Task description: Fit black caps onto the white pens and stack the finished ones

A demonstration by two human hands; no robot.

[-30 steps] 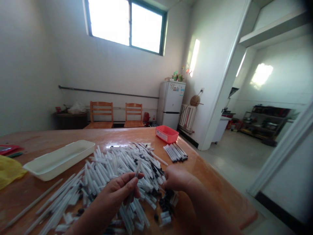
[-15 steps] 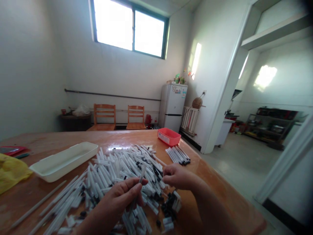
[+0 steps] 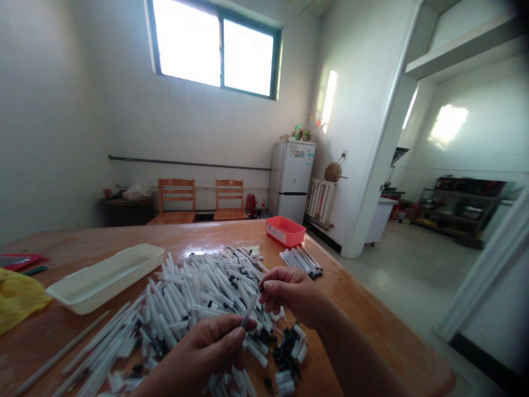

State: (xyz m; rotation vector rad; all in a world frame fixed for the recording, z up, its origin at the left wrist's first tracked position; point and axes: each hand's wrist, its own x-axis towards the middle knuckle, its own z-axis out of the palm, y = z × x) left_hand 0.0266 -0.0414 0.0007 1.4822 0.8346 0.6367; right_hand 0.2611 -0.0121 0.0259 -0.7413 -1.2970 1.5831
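- Far left of the pile of clear pen barrels (image 3: 185,284), a yellow plastic bag (image 3: 20,300) lies on the glossy wooden table (image 3: 351,331), with a flat red packet (image 3: 19,261) behind it.
- Just left of the pile, the long cream plastic tray (image 3: 105,280) sits with nothing visible inside; long whitish rods (image 3: 93,353) lie in front of it, some reaching the pile's edge.
- At the pile's near side, the left hand (image 3: 219,342) pinches one slim pen barrel (image 3: 249,309) between thumb and fingers, the barrel tilted with its upper end pointing up and away. It looks translucent and whitish; its lower part is hidden by the hand.
- Over the pile's right side, the right hand (image 3: 291,292) has thumb and forefinger closed on a small dark piece (image 3: 262,287), near the barrel's upper end but apart from it; the other fingers curl loosely.
- Right of the pile's near part, black caps (image 3: 287,347) lie heaped with short clear pieces.
- Behind the pile to the right stands a pink plastic basket (image 3: 285,230); its pale label carries print too small to read.
- Right of the pile, in front of the basket, black-ended pens (image 3: 301,262) lie side by side in a row.
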